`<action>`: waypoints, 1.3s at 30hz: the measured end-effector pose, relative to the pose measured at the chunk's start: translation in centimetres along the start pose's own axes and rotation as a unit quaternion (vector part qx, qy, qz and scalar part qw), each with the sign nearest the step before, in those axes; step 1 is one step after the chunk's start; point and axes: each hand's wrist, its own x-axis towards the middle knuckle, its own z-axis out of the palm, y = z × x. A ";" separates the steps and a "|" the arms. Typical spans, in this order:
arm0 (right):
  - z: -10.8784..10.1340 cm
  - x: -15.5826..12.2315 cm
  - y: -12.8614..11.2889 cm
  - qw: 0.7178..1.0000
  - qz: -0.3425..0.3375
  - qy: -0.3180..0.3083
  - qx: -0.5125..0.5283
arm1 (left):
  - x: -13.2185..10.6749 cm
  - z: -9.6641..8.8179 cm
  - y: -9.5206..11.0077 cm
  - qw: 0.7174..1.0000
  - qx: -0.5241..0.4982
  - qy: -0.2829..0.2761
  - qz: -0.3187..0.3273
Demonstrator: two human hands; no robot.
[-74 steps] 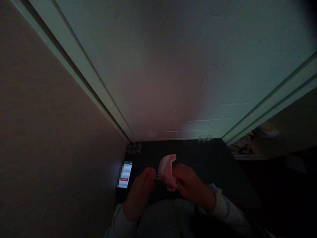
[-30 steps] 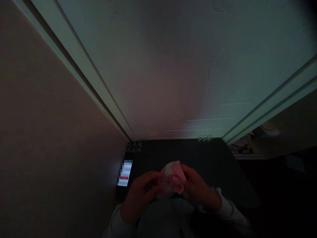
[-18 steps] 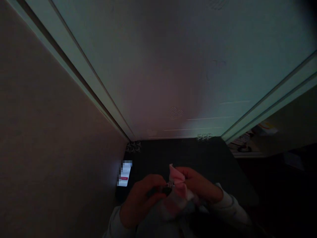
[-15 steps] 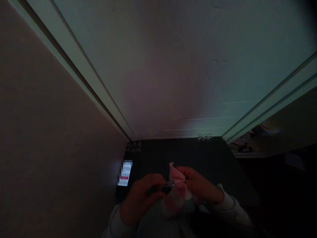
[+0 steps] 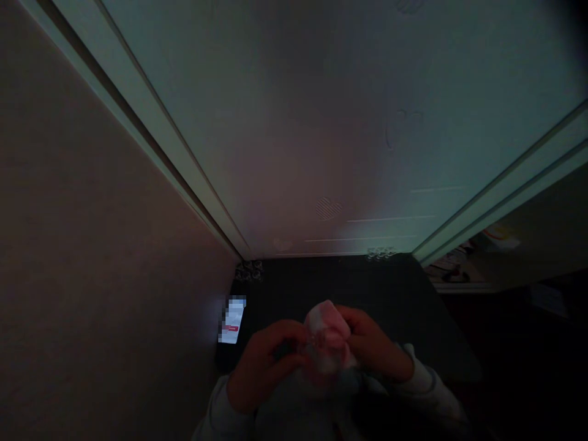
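Observation:
A small pink-and-white cloth piece (image 5: 327,327) is held up between my two hands, low in the head view. My right hand (image 5: 374,349) is closed on its right side, fingers partly behind the fabric. From the left, my left hand (image 5: 271,361) pinches at the near left edge, thumb and forefinger curved toward each other. Dim light and blur hide the exact kind of the piece and what lies right at the left fingertips.
A dark table top (image 5: 294,282) lies beneath my hands. On its left side a lit phone (image 5: 233,321) rests by the wall (image 5: 114,275). Behind stands a pale panel (image 5: 298,153) with raised hearts. Items on a shelf (image 5: 459,263) show at right.
The cloth piece has turned and opened out: its upright pink tip is now a rounded pink-and-white face. Both hands stay almost in place.

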 end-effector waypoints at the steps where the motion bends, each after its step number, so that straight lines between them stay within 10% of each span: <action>1: 0.0 0.0 0.0 1.000 -0.002 0.001 -0.009 | 0.0 0.0 -0.1 1.000 -0.002 0.000 0.000; 15: 0.1 -0.5 1.6 0.985 -0.073 0.089 -0.132 | 0.2 0.2 0.2 0.999 0.032 0.012 -0.005; 21: -0.4 -0.5 0.4 0.986 -0.096 -0.029 -0.132 | 0.1 0.8 -0.4 0.998 -0.011 0.028 -0.051; 29: -0.2 -0.5 0.0 0.990 -0.089 -0.024 -0.109 | 0.0 1.0 -0.8 0.988 -0.049 0.109 -0.102; 39: -0.4 -0.7 -0.2 0.984 -0.071 -0.121 -0.108 | 0.3 0.5 -1.0 0.990 -0.013 0.081 -0.113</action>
